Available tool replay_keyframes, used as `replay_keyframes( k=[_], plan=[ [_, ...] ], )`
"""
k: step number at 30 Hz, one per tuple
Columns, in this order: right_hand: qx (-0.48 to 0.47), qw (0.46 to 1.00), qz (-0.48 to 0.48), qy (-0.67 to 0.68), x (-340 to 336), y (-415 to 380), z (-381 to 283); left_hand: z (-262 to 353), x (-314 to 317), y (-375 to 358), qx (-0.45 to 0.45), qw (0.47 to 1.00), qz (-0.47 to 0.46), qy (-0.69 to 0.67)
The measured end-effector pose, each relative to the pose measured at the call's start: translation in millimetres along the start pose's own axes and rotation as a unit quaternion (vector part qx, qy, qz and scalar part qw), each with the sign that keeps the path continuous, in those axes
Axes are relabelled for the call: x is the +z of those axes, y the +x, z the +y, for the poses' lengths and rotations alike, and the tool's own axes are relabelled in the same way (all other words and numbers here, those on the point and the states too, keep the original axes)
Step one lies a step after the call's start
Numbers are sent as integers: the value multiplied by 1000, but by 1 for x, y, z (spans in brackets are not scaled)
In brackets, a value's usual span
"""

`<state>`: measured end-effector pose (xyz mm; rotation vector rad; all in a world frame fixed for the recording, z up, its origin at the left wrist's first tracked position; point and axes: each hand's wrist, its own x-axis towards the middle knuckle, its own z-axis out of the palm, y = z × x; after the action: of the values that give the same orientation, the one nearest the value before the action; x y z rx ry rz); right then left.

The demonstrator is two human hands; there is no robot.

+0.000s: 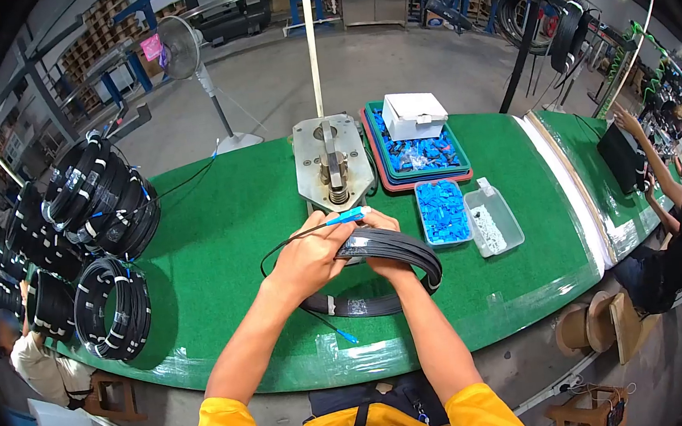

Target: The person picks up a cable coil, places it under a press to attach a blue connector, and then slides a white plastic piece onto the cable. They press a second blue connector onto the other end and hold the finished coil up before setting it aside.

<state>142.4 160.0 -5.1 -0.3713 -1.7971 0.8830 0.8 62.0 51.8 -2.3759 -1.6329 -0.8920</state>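
My left hand (306, 258) pinches a blue connector (345, 217) on the end of a black cable, just in front of a metal press (334, 164). My right hand (382, 242) has its fingers closed at the connector's right end, and the cable coil passes by that hand. The black cable coil (425, 264) lies below and between my hands on the green table. Its other end, with a second blue connector (347, 336), rests on the table near the front edge. My fingers partly hide the coil's upper side.
Stacked black cable coils (99, 205) stand at the left. Right of the press are a tray of blue parts (466, 168), a white box (414, 114), a tub of blue pieces (444, 212) and a clear container (505, 221). People sit at both far sides.
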Motion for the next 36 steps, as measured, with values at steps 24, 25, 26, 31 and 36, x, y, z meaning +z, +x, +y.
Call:
replay_keyframes(
  k=[24,25,26,31,36],
  plan=[
    [242,956,-35,165,-22,-46,5,3,2,34,-25,997,13,-73],
    [241,956,-34,164,-22,-48,11,6,-2,34,-34,997,-1,-72],
    [249,955,-36,154,-22,-51,20,7,-4,35,-41,997,-15,-71],
    [242,969,-18,45,-21,-49,16,13,-1,32,-32,997,-1,-76],
    [46,996,73,35,-12,-33,22,21,5,30,1,998,8,-55]
  ],
)
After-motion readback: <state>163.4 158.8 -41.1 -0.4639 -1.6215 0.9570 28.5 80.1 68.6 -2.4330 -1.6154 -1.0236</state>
